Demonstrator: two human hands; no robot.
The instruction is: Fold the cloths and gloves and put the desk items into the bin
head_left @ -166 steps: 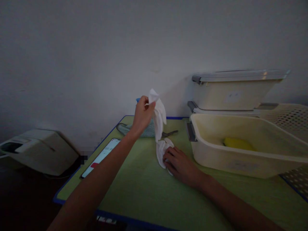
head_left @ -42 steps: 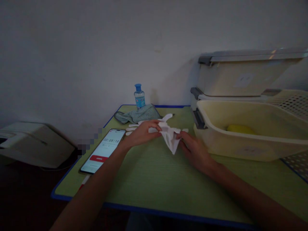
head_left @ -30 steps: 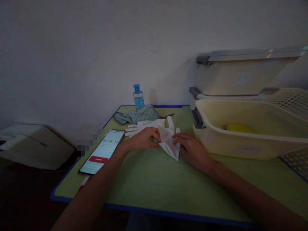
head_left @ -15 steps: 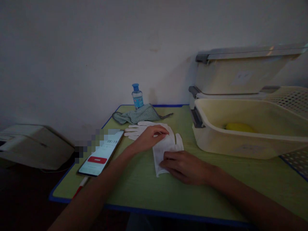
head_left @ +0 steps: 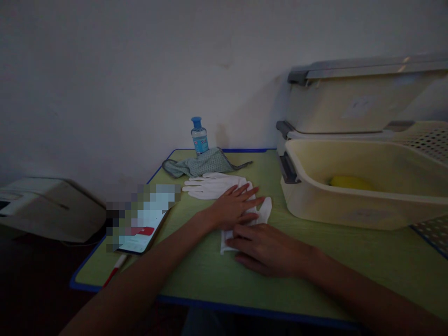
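A white glove lies flat on the green table, mostly covered by my hands. My left hand rests on its finger end with fingers stretched out flat. My right hand lies flat on its cuff end, fingers pointing left, holding nothing. A second white glove lies flat just beyond, fingers pointing left. Behind it sits a crumpled grey-green cloth.
A small blue-capped bottle stands at the back by the wall. A phone lies at the table's left edge. A cream plastic tub holding a yellow object fills the right side, with lidded boxes stacked behind it.
The glove, held up between both hands, was laid down on the table. My left hand moved onto it and spread flat; my right hand slid down to its cuff end.
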